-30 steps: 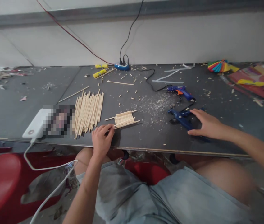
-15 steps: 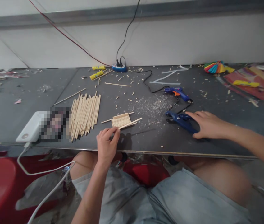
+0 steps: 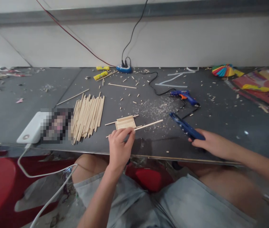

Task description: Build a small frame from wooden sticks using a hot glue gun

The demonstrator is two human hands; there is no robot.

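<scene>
My left hand [image 3: 120, 147] pinches a thin wooden stick [image 3: 152, 124], whose free end points right, over the table. Just behind those fingers lies a small frame of joined sticks [image 3: 125, 123], partly hidden by the hand, with stick ends jutting from its sides. My right hand [image 3: 211, 142] is closed around the handles of a blue plier-like tool [image 3: 184, 125]. The tool's head points left and away from me, a short distance from the stick's tip. To the left of the frame is a pile of loose wooden sticks [image 3: 88, 117].
Behind the blue tool lies a blue glue gun [image 3: 184, 95] with a black cord. A power socket [image 3: 123, 68] and yellow tubes [image 3: 100, 75] sit near the wall. Cut stick bits litter the table [image 3: 153, 150]. A white power bank [image 3: 33, 126] is at left.
My right hand has taken hold of the blue tool and lifted and turned it. My left hand has moved right, bringing the stick away from the small frame.
</scene>
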